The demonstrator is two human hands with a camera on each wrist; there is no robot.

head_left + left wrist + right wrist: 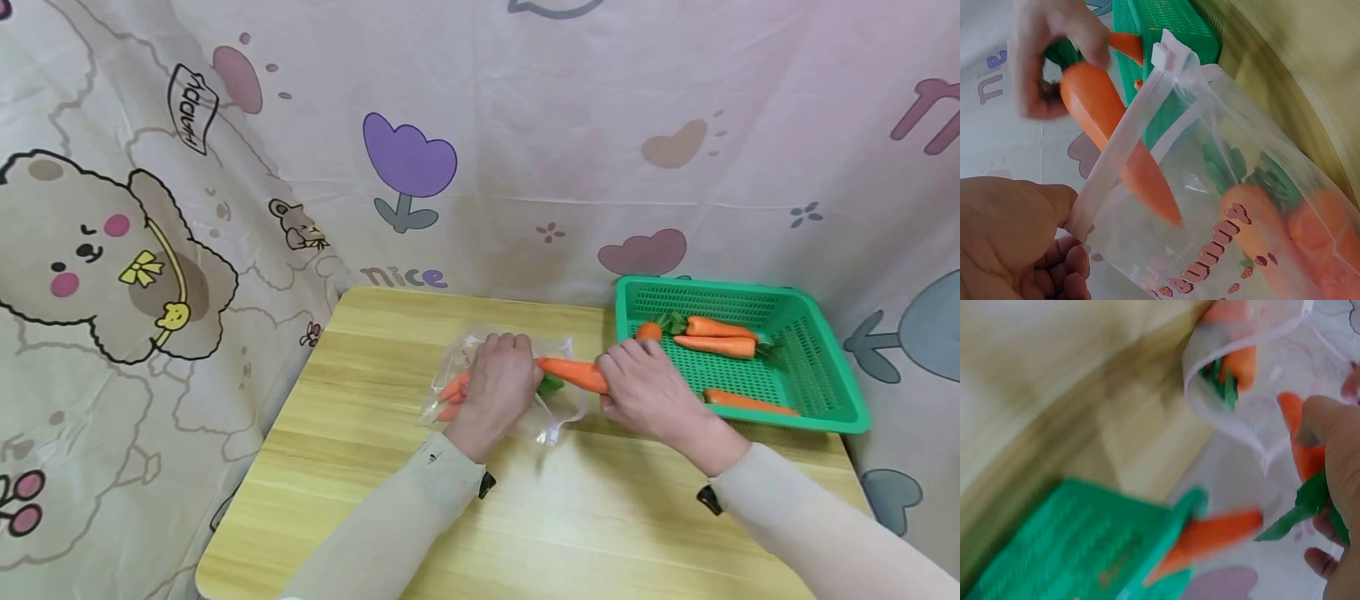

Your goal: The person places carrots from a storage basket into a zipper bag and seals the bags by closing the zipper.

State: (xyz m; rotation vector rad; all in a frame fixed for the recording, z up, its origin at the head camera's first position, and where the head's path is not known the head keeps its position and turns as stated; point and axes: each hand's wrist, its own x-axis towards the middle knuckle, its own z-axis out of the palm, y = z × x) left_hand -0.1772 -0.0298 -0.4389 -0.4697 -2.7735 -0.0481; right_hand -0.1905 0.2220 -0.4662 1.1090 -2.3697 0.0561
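Observation:
My left hand (501, 385) pinches the edge of a clear zip bag (1116, 156) printed with strawberries and lettering, keeping its mouth parted. Inside the bag lie carrots (1257, 228) with green tops. My right hand (647, 387) grips another carrot (573, 373) near its leafy end. In the left wrist view, that carrot points tip first into the bag's mouth. Its green leaves (1310, 503) stick out beside the right fingers in the right wrist view.
A green plastic basket (828, 350) stands at the table's back right. Several carrots (715, 345) lie in it, one (648, 332) poking up at its left end. The wooden table (570, 517) runs up to a printed cloth (510, 167) behind.

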